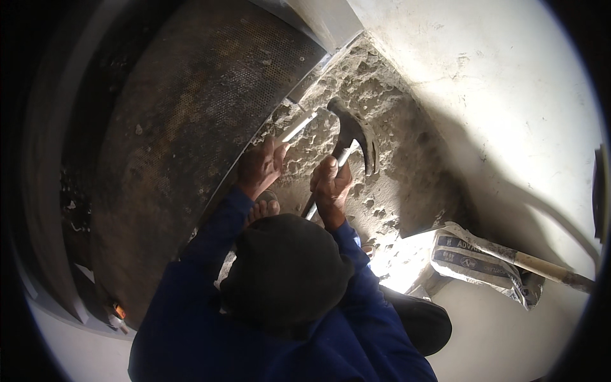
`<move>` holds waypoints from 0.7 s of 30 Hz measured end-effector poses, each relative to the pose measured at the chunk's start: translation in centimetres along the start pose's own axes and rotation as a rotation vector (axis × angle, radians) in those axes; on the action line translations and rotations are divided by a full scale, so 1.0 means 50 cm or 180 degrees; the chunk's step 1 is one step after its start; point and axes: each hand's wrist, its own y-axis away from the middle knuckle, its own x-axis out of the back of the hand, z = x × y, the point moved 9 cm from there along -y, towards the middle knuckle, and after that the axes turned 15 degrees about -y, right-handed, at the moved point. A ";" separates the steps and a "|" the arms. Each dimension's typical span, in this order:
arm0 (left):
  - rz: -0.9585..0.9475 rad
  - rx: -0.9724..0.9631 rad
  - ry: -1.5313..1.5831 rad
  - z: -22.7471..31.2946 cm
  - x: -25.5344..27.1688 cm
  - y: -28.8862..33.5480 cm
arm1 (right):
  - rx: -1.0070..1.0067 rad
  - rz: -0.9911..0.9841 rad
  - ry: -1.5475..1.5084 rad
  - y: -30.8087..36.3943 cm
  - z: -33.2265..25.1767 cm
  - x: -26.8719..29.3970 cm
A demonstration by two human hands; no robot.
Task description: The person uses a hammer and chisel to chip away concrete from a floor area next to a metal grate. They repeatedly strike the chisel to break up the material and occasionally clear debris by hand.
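Note:
My right hand (pixel 332 189) is closed round the handle of a claw hammer (pixel 351 132) with a dark head and a pale metal shaft. The curved claw points to the right, and the striking face is at the upper left. Farther left, my left hand (pixel 258 167) grips a pale, straight bar that looks like a chisel (pixel 297 128). Its bright free end lies close to the hammer's face, with a small gap between them. Below both tools spreads rough, pitted concrete (pixel 388 127). My fingers hide the chisel's lower part.
A large dark perforated metal sheet (pixel 184 108) takes up the left side. A pale wall (pixel 490 83) rises at the right. A crumpled cement bag (pixel 474 262) lies at the lower right, under a long wooden handle (pixel 541 265). A bare foot (pixel 265 208) is near my left hand.

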 end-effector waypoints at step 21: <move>-0.0113 0.0090 -0.0384 0.017 0.006 0.018 | -0.0189 0.0181 0.0347 0.007 -0.012 0.024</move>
